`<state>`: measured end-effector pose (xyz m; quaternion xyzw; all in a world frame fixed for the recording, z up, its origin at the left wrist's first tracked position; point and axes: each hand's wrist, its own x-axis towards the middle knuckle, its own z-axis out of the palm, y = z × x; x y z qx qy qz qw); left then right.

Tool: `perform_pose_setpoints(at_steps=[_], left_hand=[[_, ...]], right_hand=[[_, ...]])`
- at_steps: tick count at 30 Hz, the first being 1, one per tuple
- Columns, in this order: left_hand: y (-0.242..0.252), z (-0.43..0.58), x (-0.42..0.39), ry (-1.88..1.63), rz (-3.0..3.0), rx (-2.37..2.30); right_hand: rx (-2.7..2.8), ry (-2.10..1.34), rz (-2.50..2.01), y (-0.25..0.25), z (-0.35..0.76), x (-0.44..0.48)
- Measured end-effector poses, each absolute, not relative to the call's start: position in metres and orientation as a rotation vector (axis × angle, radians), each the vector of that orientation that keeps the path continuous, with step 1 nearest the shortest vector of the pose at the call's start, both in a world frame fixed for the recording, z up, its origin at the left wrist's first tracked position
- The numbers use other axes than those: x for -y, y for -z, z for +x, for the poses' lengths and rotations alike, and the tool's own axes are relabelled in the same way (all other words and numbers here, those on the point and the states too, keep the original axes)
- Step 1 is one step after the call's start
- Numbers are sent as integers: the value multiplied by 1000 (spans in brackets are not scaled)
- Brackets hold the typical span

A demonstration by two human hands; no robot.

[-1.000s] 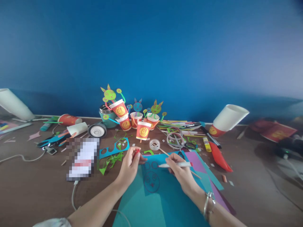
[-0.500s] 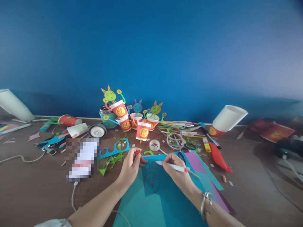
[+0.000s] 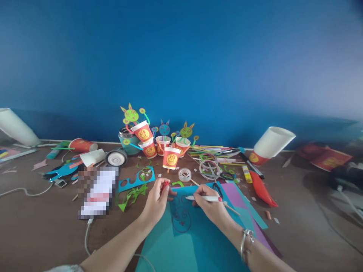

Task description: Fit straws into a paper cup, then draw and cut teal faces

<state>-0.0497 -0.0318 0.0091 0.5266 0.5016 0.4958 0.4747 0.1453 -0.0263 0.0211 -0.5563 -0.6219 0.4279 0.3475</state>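
Observation:
My right hand [image 3: 211,204] grips a white marker [image 3: 204,198] with a red end; its tip is at one of two small circles drawn on the blue paper [image 3: 185,240]. Below those circles is a larger drawn circle with a face [image 3: 181,220]. Between the thumb and fingers of my left hand [image 3: 157,198] is a small red marker cap [image 3: 166,184], partly hidden. The other fingers of that hand rest at the paper's upper left edge. A thin wooden stick [image 3: 232,209] lies partly under my right hand.
Paper cups [image 3: 171,158] with paper animal figures stand behind the sheet. A tape roll [image 3: 185,174], scissors [image 3: 227,175], a glue stick [image 3: 247,174] and a red pouch [image 3: 262,189] lie around it. Blue cut-out paper [image 3: 137,179] and a phone [image 3: 99,192] are on the left.
The marker has tilted flatter, its tip shifting slightly at the small right circle. My left hand keeps its hold on the cap, almost unmoved.

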Motion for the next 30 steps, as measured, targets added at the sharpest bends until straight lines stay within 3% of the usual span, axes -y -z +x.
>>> perform_pose_setpoints(at_steps=[30], left_hand=[[-8, -50, 32, -1209, 1293, -1222]], right_hand=[[1667, -1079, -1493, -12, 145, 27]])
